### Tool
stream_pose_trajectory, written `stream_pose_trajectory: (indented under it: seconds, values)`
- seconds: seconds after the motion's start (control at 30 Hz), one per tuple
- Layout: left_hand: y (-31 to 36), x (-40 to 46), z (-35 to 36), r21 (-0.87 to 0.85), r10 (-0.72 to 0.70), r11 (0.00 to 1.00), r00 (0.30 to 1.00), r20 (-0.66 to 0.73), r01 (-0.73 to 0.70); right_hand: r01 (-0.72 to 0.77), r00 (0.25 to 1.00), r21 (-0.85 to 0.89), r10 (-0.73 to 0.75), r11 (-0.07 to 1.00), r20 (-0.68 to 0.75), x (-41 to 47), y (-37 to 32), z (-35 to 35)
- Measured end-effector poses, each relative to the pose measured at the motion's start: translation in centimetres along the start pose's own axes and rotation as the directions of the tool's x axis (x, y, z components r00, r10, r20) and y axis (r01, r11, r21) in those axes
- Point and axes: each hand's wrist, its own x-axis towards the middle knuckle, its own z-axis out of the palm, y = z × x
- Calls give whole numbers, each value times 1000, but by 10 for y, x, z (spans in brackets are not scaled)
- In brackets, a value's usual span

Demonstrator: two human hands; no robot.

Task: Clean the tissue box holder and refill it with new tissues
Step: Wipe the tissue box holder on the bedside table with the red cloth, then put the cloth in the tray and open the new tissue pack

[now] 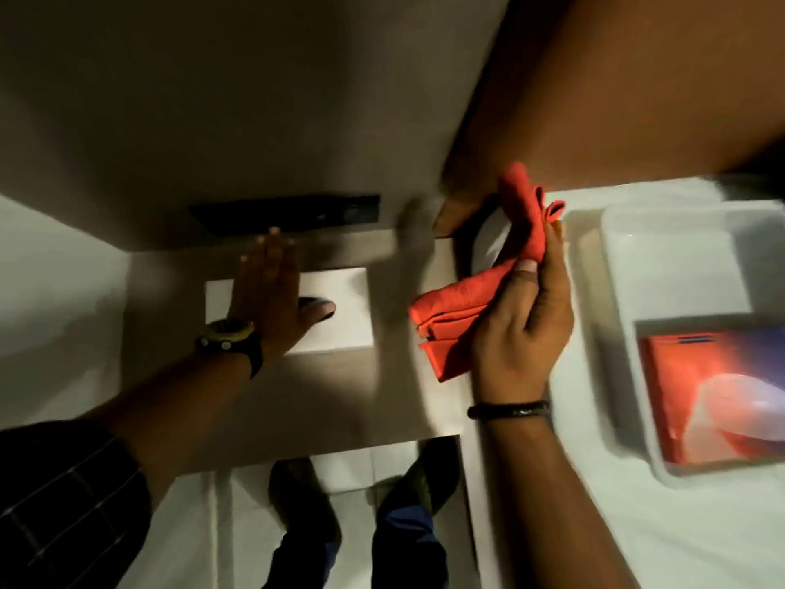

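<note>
Left hand (272, 291) lying flat, fingers straight, pressing on white tissue box holder (340, 310) on small table (297, 397). Right hand (522, 325) gripping folded orange cloth (458, 299) just beside holder. White tray (628, 269) sitting at right, holding orange tissue pack (688, 384).

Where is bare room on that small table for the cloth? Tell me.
Bare tabletop lies in front of the white tissue box holder. Crowded right: the right hand grips the red cloth; left hand rests on the holder.

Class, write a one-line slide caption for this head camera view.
Left hand rests flat on the white tissue box holder while the right hand grips a folded orange cloth.
</note>
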Motion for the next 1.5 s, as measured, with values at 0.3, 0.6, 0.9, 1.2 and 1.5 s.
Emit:
stream_pose_trajectory:
  seconds: [0.3,0.6,0.9,1.2,1.5]
  values:
    - [255,37,-55,153,668,744,724,-168,-651,-193,936,-25,176,981,-304,133,-1,-162]
    - [301,65,-46,376,741,584,662,116,-719,-336,779,-698,603,632,171,180,96,-122]
    - [304,61,-33,365,660,655,736,151,-662,215,610,-877,642,430,464,182,130,-130]
    - [313,53,-49,403,577,669,779,248,-624,142,660,-855,596,499,458,194,113,-133]
    - [367,-21,-61,-89,553,828,780,293,-554,-281,958,-619,248,733,-142,112,91,-279]
